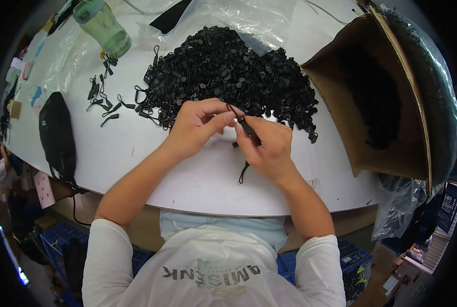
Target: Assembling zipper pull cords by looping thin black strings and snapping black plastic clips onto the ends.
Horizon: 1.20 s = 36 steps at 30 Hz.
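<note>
While both hands meet above the white table (197, 179), a small black cord pull (245, 125) sits pinched between them, its loop hanging down below the right hand (267, 148). The right hand's fingers grasp the pull's plastic end; the left hand (195, 128) pinches its upper cord with thumb and forefinger. Just behind lies a large heap of black pulls (228, 71). A few loose pulls (103, 97) lie to the left, near a green bottle (103, 25); an open cardboard box (377, 97) stands to the right.
</note>
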### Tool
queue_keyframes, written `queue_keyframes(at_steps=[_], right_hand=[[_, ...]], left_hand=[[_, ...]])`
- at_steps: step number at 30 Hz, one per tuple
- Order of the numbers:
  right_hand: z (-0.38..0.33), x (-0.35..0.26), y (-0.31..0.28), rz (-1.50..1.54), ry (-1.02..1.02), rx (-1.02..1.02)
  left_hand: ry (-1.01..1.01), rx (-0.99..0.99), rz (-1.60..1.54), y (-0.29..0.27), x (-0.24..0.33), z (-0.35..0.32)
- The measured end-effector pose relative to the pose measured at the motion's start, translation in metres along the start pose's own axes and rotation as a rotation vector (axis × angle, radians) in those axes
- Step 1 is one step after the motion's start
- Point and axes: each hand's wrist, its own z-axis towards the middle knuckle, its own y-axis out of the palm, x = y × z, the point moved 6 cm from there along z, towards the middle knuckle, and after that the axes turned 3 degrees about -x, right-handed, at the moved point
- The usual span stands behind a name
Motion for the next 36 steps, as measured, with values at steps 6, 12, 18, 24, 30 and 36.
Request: queue_keyframes(at_steps=[6, 12, 18, 24, 30, 36], right_hand=[[-0.002, 0.002, 0.008, 0.051, 0.0, -0.078], [-0.004, -0.005, 0.011, -0.03, -0.111, -0.126], [-0.006, -0.007, 0.01, -0.044, -0.084, -0.095], [-0.008, 0.009, 0.021, -0.113, 0.097, -0.362], [-0.007, 0.019, 0.028, -0.193, 0.15, -0.5], [-0.008, 0.016, 0.026, -0.278, 0.16, -0.494]], left_hand=[[0.117, -0.037, 0.035, 0.0, 0.007, -0.003], [0.054, -0.08, 0.192, -0.003, -0.003, 0.0], [0.238, -0.19, 0.583, 0.002, 0.016, -0.002], [0.448, -0.227, 0.922, 0.007, 0.014, -0.005], [0.433, -0.163, 0.878, 0.005, 0.019, -0.005], [0.516, -0.182, 0.907, 0.013, 0.023, -0.011]])
